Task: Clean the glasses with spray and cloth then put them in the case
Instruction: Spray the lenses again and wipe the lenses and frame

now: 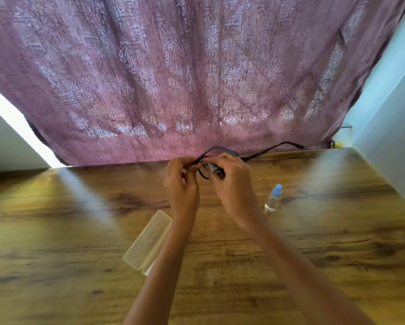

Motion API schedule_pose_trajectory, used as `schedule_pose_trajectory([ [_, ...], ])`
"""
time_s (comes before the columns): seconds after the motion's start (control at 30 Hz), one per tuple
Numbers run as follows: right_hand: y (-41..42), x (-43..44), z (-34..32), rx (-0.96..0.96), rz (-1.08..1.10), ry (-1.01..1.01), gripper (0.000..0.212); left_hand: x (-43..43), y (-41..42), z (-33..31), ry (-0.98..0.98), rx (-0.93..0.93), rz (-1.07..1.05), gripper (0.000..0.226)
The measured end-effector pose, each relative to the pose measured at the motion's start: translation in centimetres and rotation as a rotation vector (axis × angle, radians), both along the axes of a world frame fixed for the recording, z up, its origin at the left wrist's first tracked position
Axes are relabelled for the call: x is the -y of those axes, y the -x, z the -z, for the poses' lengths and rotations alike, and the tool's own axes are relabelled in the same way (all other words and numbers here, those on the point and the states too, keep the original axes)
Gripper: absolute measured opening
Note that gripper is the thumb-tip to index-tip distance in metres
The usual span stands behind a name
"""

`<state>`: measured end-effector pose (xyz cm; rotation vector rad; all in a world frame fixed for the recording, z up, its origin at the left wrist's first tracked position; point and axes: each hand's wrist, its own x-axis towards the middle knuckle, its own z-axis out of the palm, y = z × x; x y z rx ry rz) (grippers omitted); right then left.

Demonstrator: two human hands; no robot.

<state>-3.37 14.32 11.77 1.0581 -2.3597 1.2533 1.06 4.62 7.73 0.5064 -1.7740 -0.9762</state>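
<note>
Head view: above a wooden counter (337, 231), the left hand (181, 184) pinches black glasses (259, 154) by the frame, and the right hand (232, 186) grips a grey cloth (213, 167) against a lens. On the counter lie a translucent case (147, 240), below the hands, and a blue-capped spray bottle (273, 199) to the right. A mauve curtain (196, 78) hangs behind.
</note>
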Motion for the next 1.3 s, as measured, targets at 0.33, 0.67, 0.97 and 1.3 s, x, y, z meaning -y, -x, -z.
schedule_pose_trajectory([
  [0.33,-0.9,-0.5,0.0,-0.034,-0.045,0.046,0.023,0.1,0.0,-0.3,-0.034,-0.015,-0.028,0.025],
  [0.67,-0.5,-0.8,-0.2,-0.005,-0.030,0.064,0.024,0.5,0.0,-0.4,-0.021,-0.028,-0.034,0.023],
  [0.97,-0.6,-0.2,-0.6,0.040,-0.038,0.103,0.022,0.2,-0.2,-0.1,-0.023,-0.015,-0.003,0.018],
  [1.3,-1.2,-0.6,0.2,-0.038,-0.034,0.053,0.024,0.4,-0.1,-0.3,-0.045,-0.020,-0.002,0.017],
])
